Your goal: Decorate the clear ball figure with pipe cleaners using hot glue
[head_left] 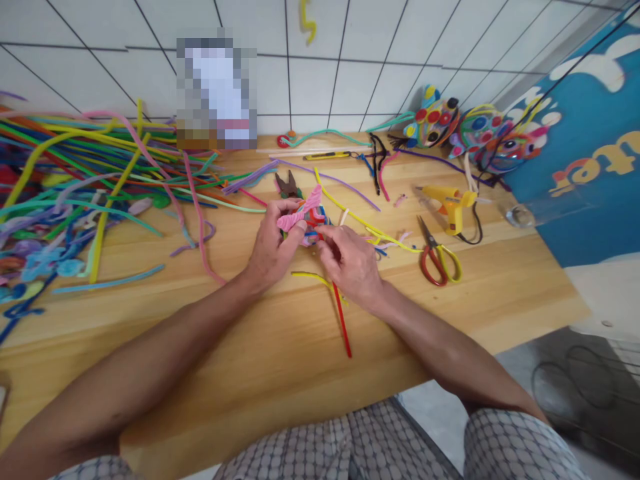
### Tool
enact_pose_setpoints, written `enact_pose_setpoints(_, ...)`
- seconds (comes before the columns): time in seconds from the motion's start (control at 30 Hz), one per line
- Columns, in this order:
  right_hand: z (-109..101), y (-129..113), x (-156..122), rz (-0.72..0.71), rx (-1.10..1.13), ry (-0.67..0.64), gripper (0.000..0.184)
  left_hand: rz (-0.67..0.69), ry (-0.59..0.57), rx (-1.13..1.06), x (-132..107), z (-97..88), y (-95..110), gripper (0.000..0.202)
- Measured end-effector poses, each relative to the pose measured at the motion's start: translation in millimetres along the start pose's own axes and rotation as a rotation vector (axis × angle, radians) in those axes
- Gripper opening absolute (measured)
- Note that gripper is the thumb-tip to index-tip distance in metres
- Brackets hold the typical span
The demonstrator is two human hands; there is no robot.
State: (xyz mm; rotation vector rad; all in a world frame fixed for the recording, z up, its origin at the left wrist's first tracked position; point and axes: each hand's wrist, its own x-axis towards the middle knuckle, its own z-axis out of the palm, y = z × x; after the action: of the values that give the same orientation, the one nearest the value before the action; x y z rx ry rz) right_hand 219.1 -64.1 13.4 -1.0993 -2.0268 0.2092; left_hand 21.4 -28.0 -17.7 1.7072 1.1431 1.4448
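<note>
Centrally, a colourful craft piece (301,215) held above the desk (240,367), clasped at its left by closed left fingers (294,238), met at right by curled right fingers (327,248), their hold unclear.

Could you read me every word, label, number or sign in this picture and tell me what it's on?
Blue panel: orange-yellow lettering, cut off and too blurred to quote with certainty.
Pixelated patch: any text is hidden.
Glue gun: a small mark, too small to read.
I can read nothing else.
</note>
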Motion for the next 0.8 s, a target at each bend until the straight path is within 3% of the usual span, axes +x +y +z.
enact_pose_setpoints(0.47, 3.0, -1.4, -2.8, 0.055, 0.022, -0.002, 0.025, -0.001, -0.001, 0.015, -0.8, 0.3, 1.2, 0.027)
enact_pose_setpoints(0.8, 5.0, 1.1, -3.4, 0.005, -0.028, 0.028, 0.026, 0.025, -0.009, 0.013, -2.4, 3.1, 0.0, 0.031)
